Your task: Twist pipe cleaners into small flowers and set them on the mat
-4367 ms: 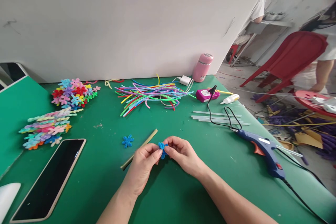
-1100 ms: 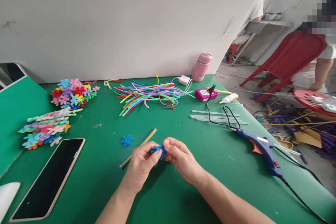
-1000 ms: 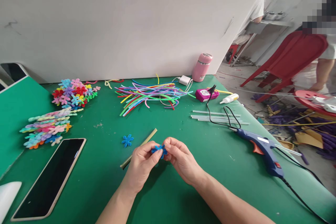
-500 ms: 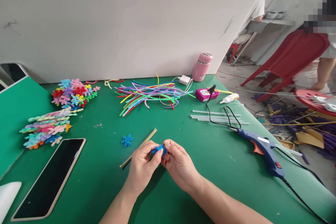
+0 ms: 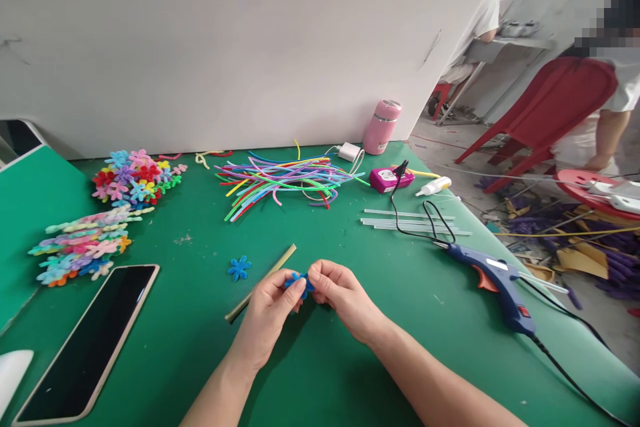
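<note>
Beneath the grip spreads a green table (image 5: 190, 320); ahead lie coloured stems (image 5: 287, 180), to the right a glue gun (image 5: 506, 283). The left hand (image 5: 270, 310) and right hand (image 5: 346, 290) nearly meet, a thin stick (image 5: 281, 261) slanting just left. Both pinch a blue flower (image 5: 309, 285) between them; past the stick rests a loose flower (image 5: 239, 268).

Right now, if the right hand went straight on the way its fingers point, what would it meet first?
The blue flower that the right hand seems to pinch, then probably the left hand, which grips its other side; the depth between them is hard to judge.
</note>
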The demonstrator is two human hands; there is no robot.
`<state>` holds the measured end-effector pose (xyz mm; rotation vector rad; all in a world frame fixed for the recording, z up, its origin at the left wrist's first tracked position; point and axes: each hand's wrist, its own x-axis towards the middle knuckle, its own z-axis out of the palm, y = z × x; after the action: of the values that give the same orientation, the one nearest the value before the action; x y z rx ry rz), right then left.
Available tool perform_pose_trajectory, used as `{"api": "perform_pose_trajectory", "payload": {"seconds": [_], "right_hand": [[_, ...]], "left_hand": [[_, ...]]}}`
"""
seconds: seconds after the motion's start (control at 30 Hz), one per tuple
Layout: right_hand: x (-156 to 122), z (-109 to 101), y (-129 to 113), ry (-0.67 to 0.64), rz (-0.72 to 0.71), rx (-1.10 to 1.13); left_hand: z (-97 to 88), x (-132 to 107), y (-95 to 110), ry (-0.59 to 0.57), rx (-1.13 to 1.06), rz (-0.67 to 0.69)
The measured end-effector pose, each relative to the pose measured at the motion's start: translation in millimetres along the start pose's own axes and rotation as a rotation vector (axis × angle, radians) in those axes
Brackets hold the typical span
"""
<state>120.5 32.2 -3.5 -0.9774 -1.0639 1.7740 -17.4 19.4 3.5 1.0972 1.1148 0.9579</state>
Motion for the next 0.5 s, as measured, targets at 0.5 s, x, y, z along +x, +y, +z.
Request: {"api": "perform_pose_trajectory", "payload": {"seconds": [0.5], "right_hand": [[-4.1,2.3,-2.1,0.018,-0.157,-0.171]], "left_hand": [[0.8,-1.9,-0.2,0.209,0.682,0.589]]}}
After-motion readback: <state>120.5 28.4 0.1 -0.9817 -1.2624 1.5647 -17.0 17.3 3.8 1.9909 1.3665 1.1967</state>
